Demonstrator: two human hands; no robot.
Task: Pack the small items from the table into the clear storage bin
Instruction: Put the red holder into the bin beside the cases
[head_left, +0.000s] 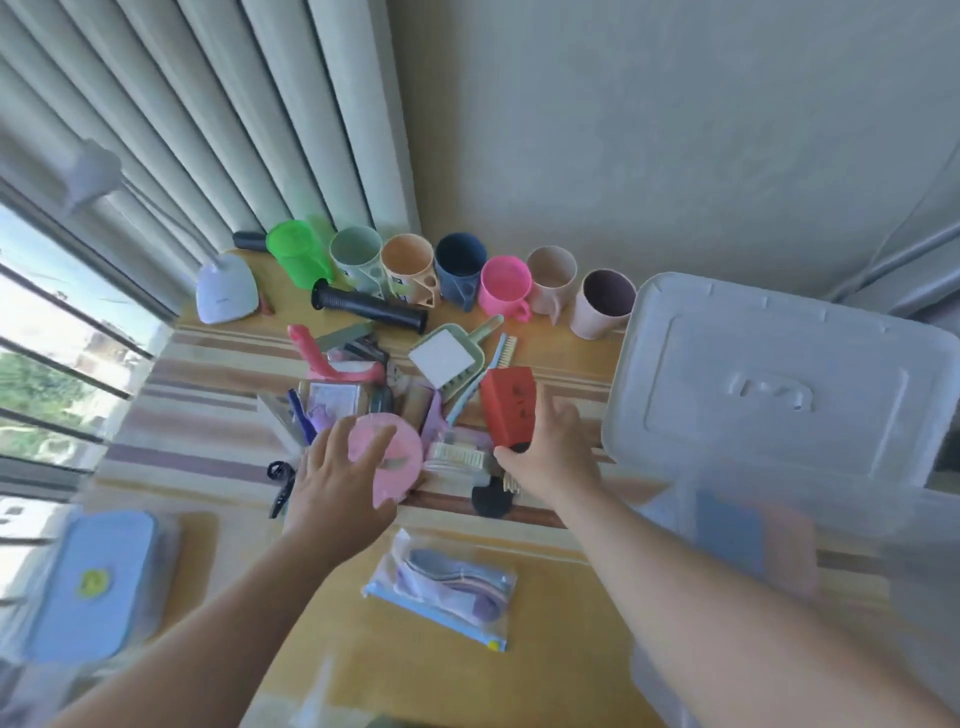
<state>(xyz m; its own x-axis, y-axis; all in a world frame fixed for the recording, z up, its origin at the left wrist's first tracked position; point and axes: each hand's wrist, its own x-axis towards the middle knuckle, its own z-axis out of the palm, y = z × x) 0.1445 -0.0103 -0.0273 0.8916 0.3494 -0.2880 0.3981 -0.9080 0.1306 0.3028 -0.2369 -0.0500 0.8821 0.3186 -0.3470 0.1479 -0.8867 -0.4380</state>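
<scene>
Left hand (337, 480): fingers (373, 440) clasp pink disc (400, 462). Right hand (553, 449): fingers grip red brush (509, 402). Beyond fingers: cup row (460, 267). Rightward: clear bin (737, 525). Striped counter (208, 415); curtains (234, 130).

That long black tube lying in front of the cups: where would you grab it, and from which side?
Around its middle, from above and the near side. The black tube lies flat on its side, slim enough to wrap fingers round, and the row of cups stands close behind it, so the far side is crowded.
</scene>
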